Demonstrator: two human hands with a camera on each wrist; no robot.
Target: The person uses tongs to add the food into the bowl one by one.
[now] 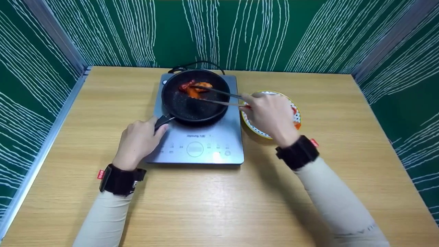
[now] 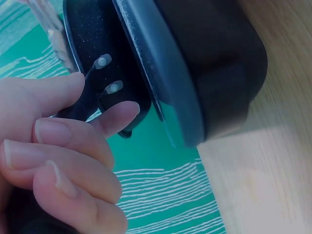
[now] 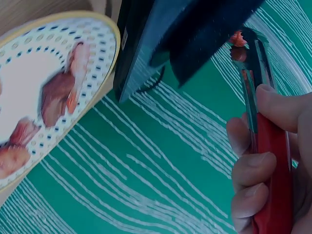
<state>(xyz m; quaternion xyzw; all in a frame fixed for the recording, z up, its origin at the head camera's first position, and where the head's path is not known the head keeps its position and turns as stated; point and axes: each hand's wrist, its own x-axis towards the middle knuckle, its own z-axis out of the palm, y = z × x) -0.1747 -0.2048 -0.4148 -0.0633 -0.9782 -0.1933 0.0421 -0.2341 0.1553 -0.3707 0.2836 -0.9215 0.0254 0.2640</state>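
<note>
The left hand [image 1: 139, 142] has its fingers curled round the black handle [image 1: 164, 120] of the frying pan [image 1: 195, 112], which sits on the cooker [image 1: 219, 128] on the counter [image 1: 192, 209]. The handle slants from the pan's rim toward the person's near left. The right hand [image 1: 271, 115] grasps red-handled tongs [image 3: 269, 139] in curled fingers; their long axis runs nearly crosswise, tips pointing left over the pan, at the red-orange food [image 1: 192, 93]. Whether the tips pinch it is unclear. More food pieces [image 3: 56, 97] lie on the plate [image 1: 298, 111], right of the cooker, below the right hand.
</note>
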